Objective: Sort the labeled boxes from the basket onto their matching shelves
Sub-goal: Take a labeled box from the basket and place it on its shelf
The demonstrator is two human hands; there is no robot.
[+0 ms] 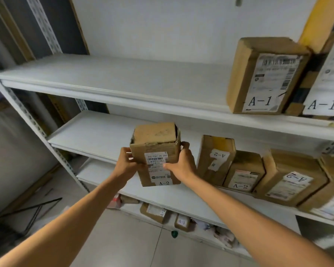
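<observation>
A brown cardboard box labelled A-2 (156,149) is held upright in front of the middle shelf (96,132). My left hand (126,162) grips its left side and my right hand (181,162) grips its right side, thumb on the front label. To its right, several boxes marked A-2 (216,158) stand along the same shelf. On the upper shelf (114,78) at the right sit two boxes marked A-1 (264,76). The basket is out of view.
The shelf unit's perforated metal post (25,112) runs down the left. Under the lowest shelf lie small parcels (154,211) and clutter on the tiled floor. A black wire frame (33,209) lies on the floor at the left.
</observation>
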